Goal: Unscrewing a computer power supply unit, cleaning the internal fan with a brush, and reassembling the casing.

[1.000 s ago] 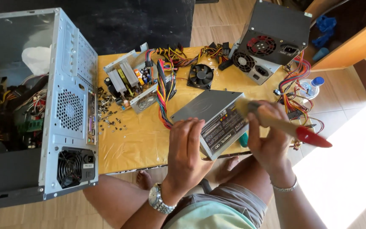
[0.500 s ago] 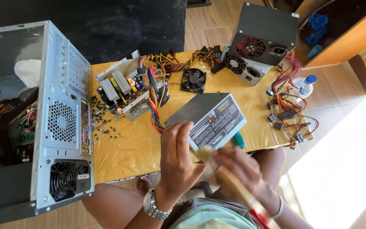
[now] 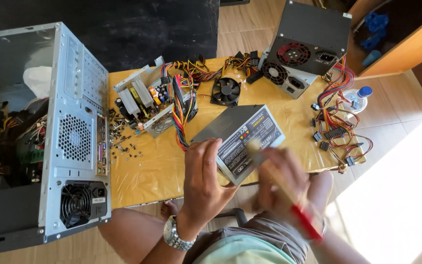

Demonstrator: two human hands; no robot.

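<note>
Seated at the low table [image 3: 137, 171], the left hand [image 3: 203, 178] is clamping the grey power supply unit [image 3: 238, 139] at the near edge while the blurred right hand [image 3: 282, 178], gripping a red-handled brush [image 3: 289, 200], is sweeping its labelled face; next stroke seemingly needs a steady hold.

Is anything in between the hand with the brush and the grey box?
Nothing visible is. The right hand, blurred, holds a brush with a red handle, whose tip lies right over the grey power supply box. The left hand grips the box's near edge, beside the brush, not in its path.
</note>
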